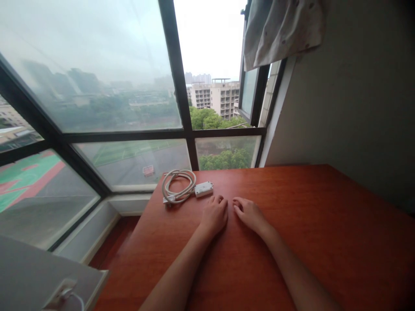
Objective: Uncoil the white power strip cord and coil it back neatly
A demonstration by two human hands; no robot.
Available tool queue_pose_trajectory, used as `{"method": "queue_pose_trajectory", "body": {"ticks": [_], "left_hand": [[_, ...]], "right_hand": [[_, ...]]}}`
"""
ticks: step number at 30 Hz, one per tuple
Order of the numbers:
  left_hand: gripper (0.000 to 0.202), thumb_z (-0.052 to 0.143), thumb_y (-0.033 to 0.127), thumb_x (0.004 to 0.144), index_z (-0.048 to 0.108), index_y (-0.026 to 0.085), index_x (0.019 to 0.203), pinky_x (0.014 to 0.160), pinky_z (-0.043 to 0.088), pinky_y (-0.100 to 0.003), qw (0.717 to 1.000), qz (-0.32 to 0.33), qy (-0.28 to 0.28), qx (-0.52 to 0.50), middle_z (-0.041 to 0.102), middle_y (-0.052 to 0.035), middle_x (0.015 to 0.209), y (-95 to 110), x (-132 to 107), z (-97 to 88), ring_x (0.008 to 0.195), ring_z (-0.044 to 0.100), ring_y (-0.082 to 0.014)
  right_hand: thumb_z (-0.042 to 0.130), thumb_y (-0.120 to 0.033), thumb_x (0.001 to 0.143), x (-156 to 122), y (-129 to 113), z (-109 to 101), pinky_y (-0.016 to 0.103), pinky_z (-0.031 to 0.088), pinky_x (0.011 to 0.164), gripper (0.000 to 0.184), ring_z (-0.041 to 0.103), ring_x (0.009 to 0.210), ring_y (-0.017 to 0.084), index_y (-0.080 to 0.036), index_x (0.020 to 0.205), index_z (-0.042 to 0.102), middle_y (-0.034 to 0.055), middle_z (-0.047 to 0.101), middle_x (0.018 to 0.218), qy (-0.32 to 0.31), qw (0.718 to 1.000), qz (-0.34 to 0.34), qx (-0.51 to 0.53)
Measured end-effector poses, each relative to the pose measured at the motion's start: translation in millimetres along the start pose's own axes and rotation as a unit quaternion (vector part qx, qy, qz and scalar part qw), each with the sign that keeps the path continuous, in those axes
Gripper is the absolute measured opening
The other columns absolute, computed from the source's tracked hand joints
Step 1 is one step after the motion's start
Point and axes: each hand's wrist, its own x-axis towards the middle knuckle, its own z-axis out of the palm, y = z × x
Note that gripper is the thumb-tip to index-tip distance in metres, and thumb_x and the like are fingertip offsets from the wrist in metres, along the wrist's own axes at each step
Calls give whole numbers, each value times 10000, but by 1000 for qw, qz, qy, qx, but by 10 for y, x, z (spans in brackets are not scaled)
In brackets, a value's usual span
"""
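On the reddish-brown wooden table (272,185), my left hand (215,214) rests palm down with its fingers loosely bent and nothing visible in them. Just beyond its fingertips lies a white rectangular box (204,189), joined to a coiled off-white cable (179,176). At the near left of the coil sits the cable's white end piece (169,199), probably a plug. My right hand (249,212) lies on its side a short gap to the right, fingers relaxed and slightly curled, with no object visible in it. Neither hand touches the box or cable.
Dark-framed windows (129,136) stand along the far and left sides, with one open sash (251,93). A curtain (282,34) hangs at the upper right beside a grey wall (346,108). At the lower left, a cord is plugged into a socket (63,293) on a white panel.
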Motion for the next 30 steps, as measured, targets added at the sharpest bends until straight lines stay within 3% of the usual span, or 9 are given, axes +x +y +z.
{"method": "queue_pose_trajectory", "body": {"ticks": [30], "left_hand": [[177,434,210,911,589,200,997,888,422,-345,1000,-5,-7,-10,552,-83,1084,-8,-8,-30,966,498,-213]], "right_hand": [[489,-229,892,-11,-51,-31,285,446,944,293,636,1068,206,-190,1122,665,89,695,1136,-8,1000,-14,-7]]}}
